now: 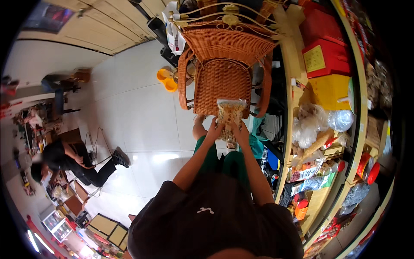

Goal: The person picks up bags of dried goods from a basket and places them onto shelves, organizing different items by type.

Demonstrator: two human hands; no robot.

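Note:
A clear plastic bag (230, 113) of pale, dried food pieces is held upright between both hands in front of my lap. My left hand (214, 130) grips its left side, and my right hand (240, 132) grips the right side. The bag's flat top edge points away from me and overlaps the front of a woven wicker armchair (223, 81). What exactly the pieces are is too small to tell. Below the hands show green shorts (207, 155) and part of a sandalled foot.
Wooden shelves (284, 158) along the right hold bags, jars and a red box (326, 58). A yellow double pet bowl (167, 80) sits on the tiled floor (145, 119) beside the chair. At left a person in black (87, 162) is seated.

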